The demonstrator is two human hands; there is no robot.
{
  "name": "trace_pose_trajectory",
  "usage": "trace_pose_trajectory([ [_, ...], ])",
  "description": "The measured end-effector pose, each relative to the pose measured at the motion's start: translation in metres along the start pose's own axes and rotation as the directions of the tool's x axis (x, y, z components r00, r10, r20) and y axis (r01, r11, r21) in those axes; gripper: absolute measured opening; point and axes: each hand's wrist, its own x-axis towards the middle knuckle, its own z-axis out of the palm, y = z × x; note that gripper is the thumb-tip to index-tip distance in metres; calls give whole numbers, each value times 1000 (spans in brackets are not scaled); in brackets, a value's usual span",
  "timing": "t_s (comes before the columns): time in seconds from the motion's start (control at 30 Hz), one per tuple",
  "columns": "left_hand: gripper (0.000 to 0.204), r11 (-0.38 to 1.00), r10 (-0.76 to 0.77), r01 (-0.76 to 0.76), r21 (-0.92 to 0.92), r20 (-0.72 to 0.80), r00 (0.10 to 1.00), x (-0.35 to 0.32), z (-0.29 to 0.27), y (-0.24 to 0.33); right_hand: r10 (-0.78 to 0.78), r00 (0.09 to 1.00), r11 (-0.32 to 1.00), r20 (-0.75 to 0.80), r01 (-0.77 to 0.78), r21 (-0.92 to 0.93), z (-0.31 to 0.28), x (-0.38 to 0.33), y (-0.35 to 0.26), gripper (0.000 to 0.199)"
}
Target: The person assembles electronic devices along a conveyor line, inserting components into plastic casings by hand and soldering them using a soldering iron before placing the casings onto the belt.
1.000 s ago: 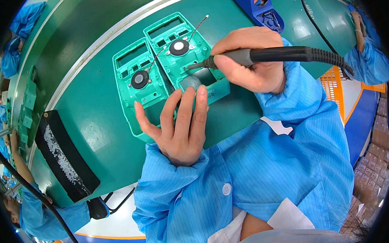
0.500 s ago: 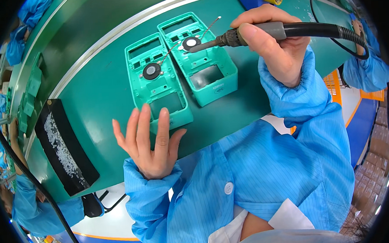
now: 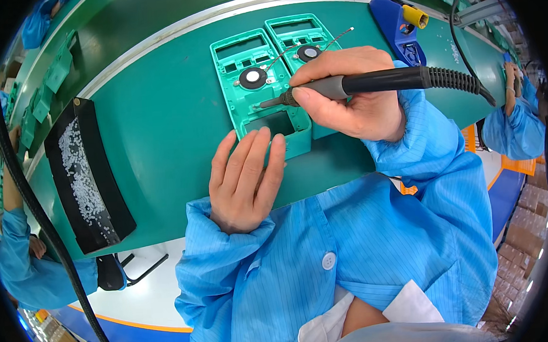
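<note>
The right hand (image 3: 357, 95) grips the iron (image 3: 368, 82), tip on the left case (image 3: 258, 88). The left hand (image 3: 243, 179) lies flat, fingers (image 3: 258, 156) open and empty, touching the near edge; a slip risks melting plastic or burning them.

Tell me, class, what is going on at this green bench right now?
A person in a blue coat works on two green plastic casings. The right hand holds a soldering iron with its tip on the left casing, near a round black part. The left hand lies flat on the bench, fingertips at that casing's near edge. The right casing lies beside it. A black tray sits to the left.
</note>
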Motion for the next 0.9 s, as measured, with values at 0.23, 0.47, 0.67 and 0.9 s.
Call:
trace_pose_trajectory([
  [0.23,41,1000,-2,2,-21,-9,1000,0,1,-2,1,997,1000,-73,1,24,8,0,7,7],
  [0.47,42,1000,-3,2,-28,-10,1000,0,3,-2,28,1000,1000,-12,-28,-10,7,-1,9,10],
  [0.67,43,999,-5,5,-36,-9,1000,-1,3,-2,25,999,999,-21,-26,-33,9,-1,9,11],
  [0.9,45,999,-7,6,-40,-14,1000,-1,2,-3,-24,999,992,-22,21,-120,9,1,9,11],
])
